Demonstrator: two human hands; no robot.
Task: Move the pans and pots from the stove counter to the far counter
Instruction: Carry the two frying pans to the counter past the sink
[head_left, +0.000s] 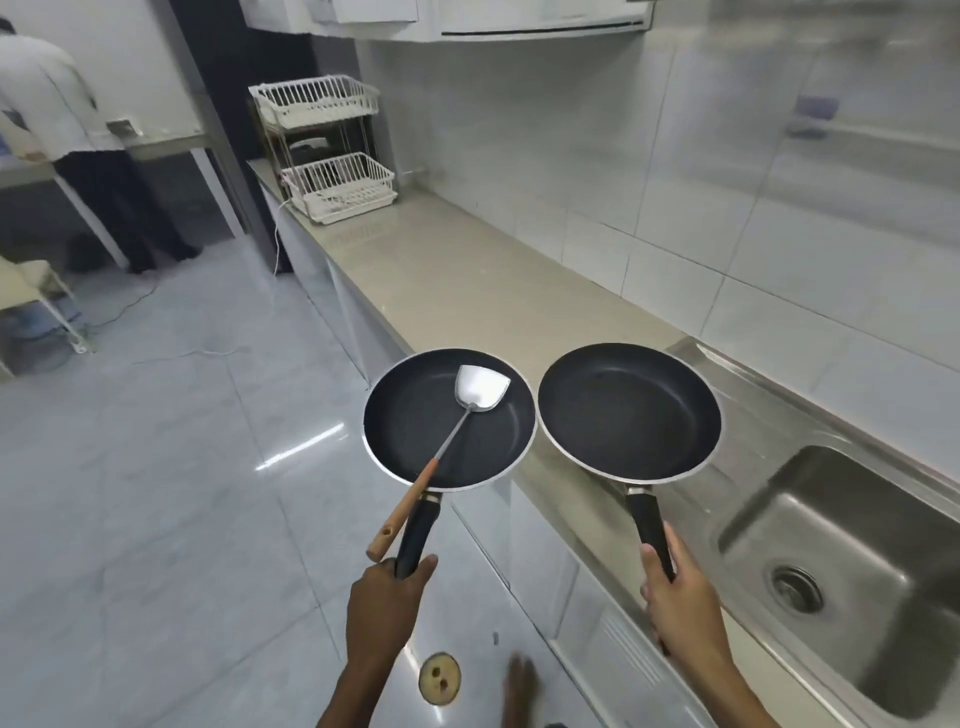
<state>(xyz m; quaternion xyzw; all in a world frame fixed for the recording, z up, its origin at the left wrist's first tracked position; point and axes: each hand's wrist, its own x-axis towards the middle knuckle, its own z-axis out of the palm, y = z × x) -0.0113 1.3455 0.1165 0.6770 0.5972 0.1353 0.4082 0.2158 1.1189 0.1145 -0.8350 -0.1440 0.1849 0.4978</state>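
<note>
Here, two black frying pans are held by their handles above the worktop (467, 291) edge: the left hand (384, 605) grips the spatula-bearing pan (449, 421), the right hand (680, 605) the empty pan (628, 410).

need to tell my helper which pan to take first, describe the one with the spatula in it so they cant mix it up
Start at the long beige counter along the tiled wall, just before the steel sink. Two round black non-stick frying pans are held side by side there; yours is the pan in the left hand, out over the floor. Only the left pan carries a steel spatula with a wooden handle; the right pan is bare.
</note>
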